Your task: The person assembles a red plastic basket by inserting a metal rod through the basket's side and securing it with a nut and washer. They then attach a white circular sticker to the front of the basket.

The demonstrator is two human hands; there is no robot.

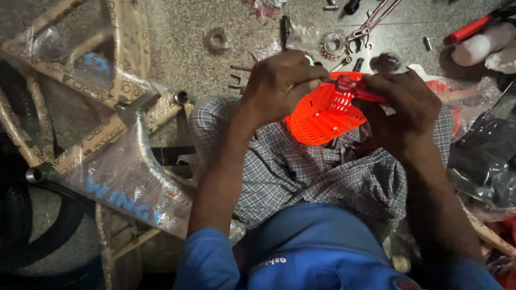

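Fingers: your left hand (279, 86) curls tight around the upper rim of the orange plastic basket (322, 115), thumb side pressed to it; your right hand (403, 110) pinches a red-handled tool (357, 88) against that same rim, fingers closed narrow around the handle.
Basket: it sits tilted over your lap at 12 o'clock from your chest, its slotted wall facing you, held up between both hands and clear of the floor.
Tool tip: hidden behind your left fingers, so you cannot tell where it meets the plastic.
Lap: your checked cloth (301, 166) lies just under the basket.
Floor at 12 o'clock: a sprocket (333, 45), a steel ring (217, 38), spanners (371, 21) and loose small hardware lie near, beyond your knuckles.
Floor at 9 o'clock: a wrapped bicycle frame (107, 134) and a black tyre (21, 225) rest well apart from your hands.
Risk, slip: as a judgement, the tool could skid off the thin rim toward your left fingers, because they sit right beside its path.
Risk, crack: hard levering may split the slotted plastic.
Risk, loss: any small part dropped could vanish among the scattered hardware.
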